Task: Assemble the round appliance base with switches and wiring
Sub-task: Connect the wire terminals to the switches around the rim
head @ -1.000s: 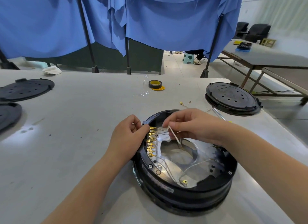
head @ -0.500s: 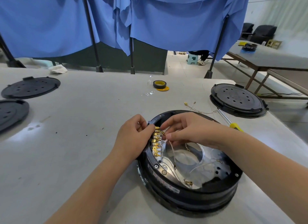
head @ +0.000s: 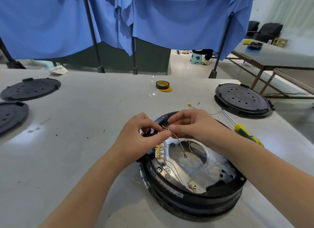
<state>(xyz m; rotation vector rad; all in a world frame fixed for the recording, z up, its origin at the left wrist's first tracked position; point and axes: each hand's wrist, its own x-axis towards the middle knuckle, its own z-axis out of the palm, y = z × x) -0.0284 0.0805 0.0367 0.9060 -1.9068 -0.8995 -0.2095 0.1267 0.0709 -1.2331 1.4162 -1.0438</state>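
At frame centre, left hand (head: 141, 137) and right hand (head: 192, 126), fingers curled, pinch one wire (head: 178, 141) over the round base (head: 195, 193)

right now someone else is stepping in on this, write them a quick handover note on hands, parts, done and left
Left hand and right hand together pinch a brass terminal on a thin white wire at the far-left rim of the round black appliance base.
Done: a row of brass terminals is seated along the left inner rim.
Left: seat this terminal; loose ring-lug wires inside look unfastened.
The green-and-yellow-handled screwdriver lies right of the base; spare wires beyond it.
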